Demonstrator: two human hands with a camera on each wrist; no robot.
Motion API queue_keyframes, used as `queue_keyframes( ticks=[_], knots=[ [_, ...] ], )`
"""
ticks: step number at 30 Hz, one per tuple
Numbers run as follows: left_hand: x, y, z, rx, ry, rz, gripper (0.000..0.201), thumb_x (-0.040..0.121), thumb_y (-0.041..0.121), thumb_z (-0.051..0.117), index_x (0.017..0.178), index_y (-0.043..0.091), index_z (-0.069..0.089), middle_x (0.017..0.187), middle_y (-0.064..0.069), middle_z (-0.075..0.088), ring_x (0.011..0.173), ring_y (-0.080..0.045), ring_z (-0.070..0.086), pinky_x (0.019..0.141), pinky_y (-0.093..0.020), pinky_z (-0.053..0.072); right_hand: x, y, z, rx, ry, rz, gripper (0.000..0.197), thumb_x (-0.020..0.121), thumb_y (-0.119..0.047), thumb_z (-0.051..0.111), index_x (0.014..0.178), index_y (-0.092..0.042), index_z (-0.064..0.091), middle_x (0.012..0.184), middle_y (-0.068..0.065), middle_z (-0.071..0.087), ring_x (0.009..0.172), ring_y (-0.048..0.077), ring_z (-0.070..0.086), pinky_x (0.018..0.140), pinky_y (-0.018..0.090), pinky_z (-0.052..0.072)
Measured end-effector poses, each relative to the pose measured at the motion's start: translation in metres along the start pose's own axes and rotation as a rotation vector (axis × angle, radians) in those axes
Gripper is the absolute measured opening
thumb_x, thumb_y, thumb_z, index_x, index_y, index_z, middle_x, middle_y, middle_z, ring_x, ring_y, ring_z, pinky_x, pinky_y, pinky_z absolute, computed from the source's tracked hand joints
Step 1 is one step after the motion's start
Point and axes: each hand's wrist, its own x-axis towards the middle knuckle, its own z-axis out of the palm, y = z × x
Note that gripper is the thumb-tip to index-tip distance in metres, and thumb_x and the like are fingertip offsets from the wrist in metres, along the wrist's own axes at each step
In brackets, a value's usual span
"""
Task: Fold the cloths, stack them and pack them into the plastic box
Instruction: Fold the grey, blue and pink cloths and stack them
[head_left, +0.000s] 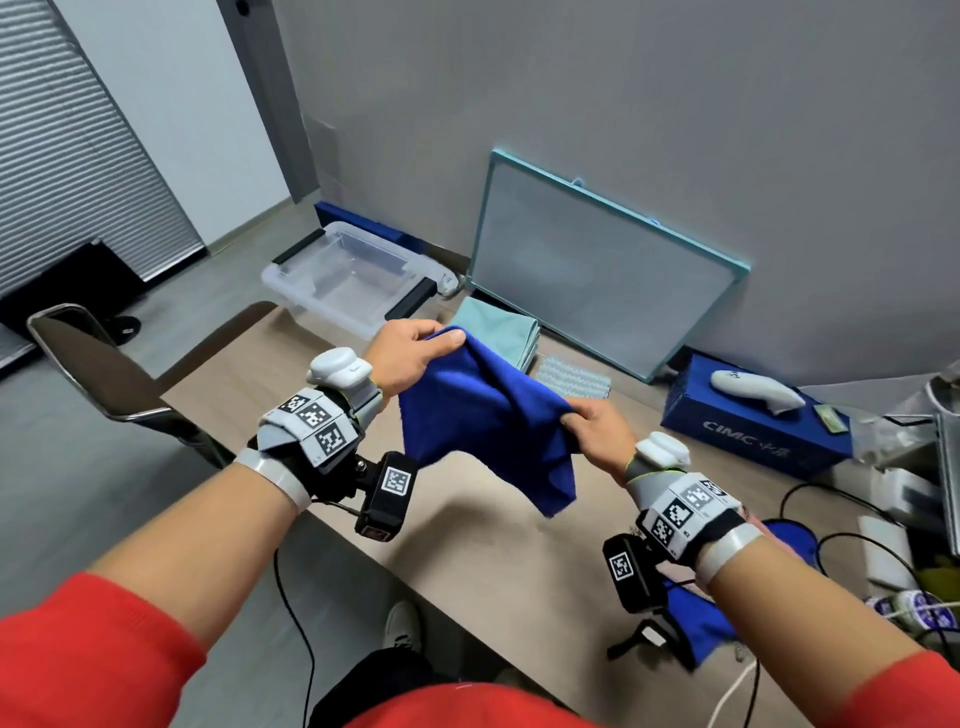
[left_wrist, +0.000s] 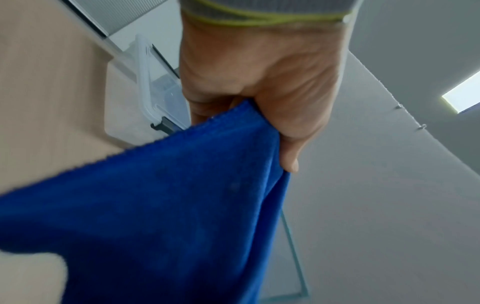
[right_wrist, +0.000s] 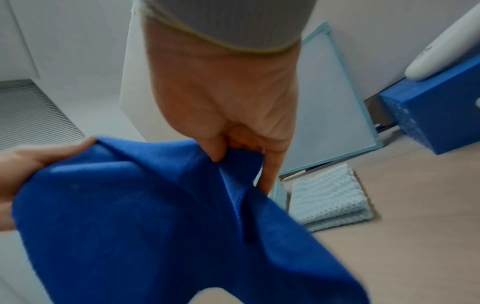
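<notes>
A blue cloth (head_left: 483, 415) hangs in the air above the table, held between both hands. My left hand (head_left: 410, 348) pinches its far upper corner (left_wrist: 249, 115); my right hand (head_left: 592, 421) grips the near upper corner (right_wrist: 233, 156). The cloth sags and droops to a point below. The clear plastic box (head_left: 348, 275) stands open at the table's far left end. A folded pale green cloth (head_left: 498, 327) lies behind the blue one. A folded light blue textured cloth (head_left: 571, 376) lies right of it (right_wrist: 330, 195). More blue cloth (head_left: 701, 618) lies under my right forearm.
A teal-framed board (head_left: 608, 275) leans on the wall. A blue carton (head_left: 753, 431) with a white device (head_left: 753, 389) on it sits at the right, with cables and clutter beyond. A chair (head_left: 98, 364) stands left of the table (head_left: 493, 551).
</notes>
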Motion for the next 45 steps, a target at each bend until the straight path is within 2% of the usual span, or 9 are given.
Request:
queue_keyframes(
  ticks=[5,11,18,21,29,31,36,41,45],
  knots=[
    [0.004,-0.036,-0.021,0.223,0.02,0.016,0.027,0.088,0.029,0.068,0.063,0.023,0.061,0.051,0.012,0.053,0.055,-0.005,0.044,0.052,-0.014,0.033,0.001,0.021,-0.019,-0.023,0.14,0.04,0.026,0.091,-0.011,0.059,0.071,-0.028,0.061,0.075,-0.001,0.063,0.073,0.017,0.054,0.073,0.038,0.047],
    [0.009,-0.057,-0.04,0.206,0.035,-0.024,0.024,0.087,0.019,0.069,0.065,0.02,0.061,0.05,0.01,0.052,0.048,-0.006,0.043,0.053,-0.021,0.036,-0.002,0.021,-0.029,0.109,0.218,0.035,0.013,0.088,-0.019,0.07,0.076,-0.016,0.068,0.065,-0.004,0.06,0.048,-0.003,0.046,0.051,0.011,0.038],
    [0.015,-0.069,-0.05,0.148,0.073,-0.104,0.007,0.087,0.018,0.069,0.08,0.017,0.069,0.072,-0.008,0.061,0.066,-0.017,0.049,0.069,-0.028,0.041,0.003,0.031,-0.035,0.138,0.298,0.091,0.009,0.089,-0.015,0.068,0.087,-0.008,0.073,0.078,0.002,0.068,0.066,0.007,0.055,0.061,0.009,0.043],
    [0.022,-0.067,-0.042,0.1,0.117,-0.113,0.005,0.088,0.02,0.067,0.09,0.017,0.072,0.083,-0.008,0.067,0.078,-0.018,0.056,0.08,-0.03,0.045,0.009,0.028,-0.039,0.138,0.334,0.1,0.011,0.088,-0.022,0.07,0.082,-0.013,0.073,0.078,0.0,0.069,0.07,0.011,0.057,0.069,0.022,0.046],
    [0.039,-0.061,-0.039,0.053,0.209,-0.024,0.019,0.067,0.056,0.054,0.066,0.044,0.069,0.068,0.004,0.065,0.074,-0.02,0.059,0.08,-0.04,0.052,0.009,0.007,-0.056,0.268,0.482,0.023,0.024,0.094,-0.025,0.063,0.077,-0.007,0.062,0.066,0.001,0.051,0.061,0.007,0.043,0.063,0.023,0.042],
    [0.036,-0.068,-0.036,0.052,0.197,-0.036,0.02,0.066,0.056,0.054,0.065,0.043,0.069,0.058,0.01,0.06,0.069,-0.018,0.053,0.074,-0.037,0.05,0.001,0.009,-0.051,0.236,0.46,0.013,0.022,0.095,-0.022,0.061,0.079,-0.006,0.062,0.066,0.001,0.05,0.055,0.002,0.039,0.057,0.016,0.037],
    [0.024,-0.117,-0.026,0.098,0.088,-0.222,0.02,0.07,0.047,0.065,0.068,0.029,0.072,0.062,0.003,0.062,0.07,-0.018,0.053,0.074,-0.041,0.051,-0.016,0.049,-0.021,0.26,0.284,0.134,0.021,0.096,-0.02,0.059,0.078,-0.01,0.063,0.068,0.001,0.053,0.068,0.014,0.045,0.065,0.032,0.041],
    [-0.013,-0.152,-0.002,0.134,-0.085,-0.457,0.026,0.092,0.011,0.06,0.066,0.011,0.058,0.039,0.008,0.049,0.039,-0.011,0.044,0.04,-0.017,0.035,-0.042,0.094,0.017,0.312,-0.08,0.377,0.028,0.099,-0.007,0.05,0.072,-0.013,0.052,0.07,0.008,0.046,0.067,0.017,0.041,0.064,0.029,0.04],
    [-0.034,-0.179,0.007,0.149,-0.116,-0.575,0.02,0.093,0.011,0.058,0.073,0.014,0.057,0.063,-0.001,0.056,0.036,-0.001,0.053,0.036,-0.014,0.043,-0.047,0.117,0.035,0.23,-0.217,0.425,0.033,0.098,-0.002,0.049,0.068,-0.015,0.05,0.063,0.004,0.043,0.059,0.014,0.035,0.055,0.025,0.032]
  ],
)
